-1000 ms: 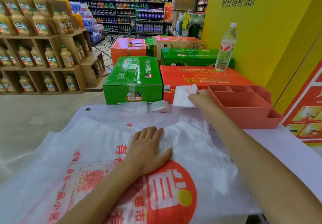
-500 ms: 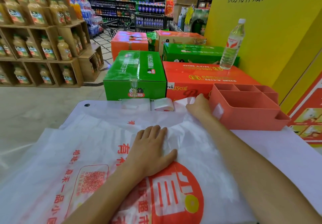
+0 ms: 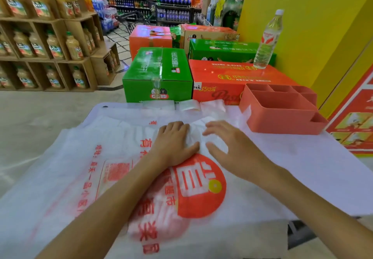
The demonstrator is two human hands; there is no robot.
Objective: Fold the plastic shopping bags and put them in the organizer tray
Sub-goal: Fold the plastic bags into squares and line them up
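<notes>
Both grips are lying flat and released: the left hand [image 3: 173, 143] is pressing the plastic shopping bag [image 3: 101, 170] onto the counter [image 3: 314, 164], the right hand [image 3: 228, 145] just beside it; the organizer tray [image 3: 282, 115] is sitting beyond the right.

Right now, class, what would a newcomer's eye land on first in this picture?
First, the white bag with its big red print, spread across the table nearest the camera, with the left hand flat on it and the right hand open beside it. Next, the coral tray at the table's far right, and the green box behind.
</notes>
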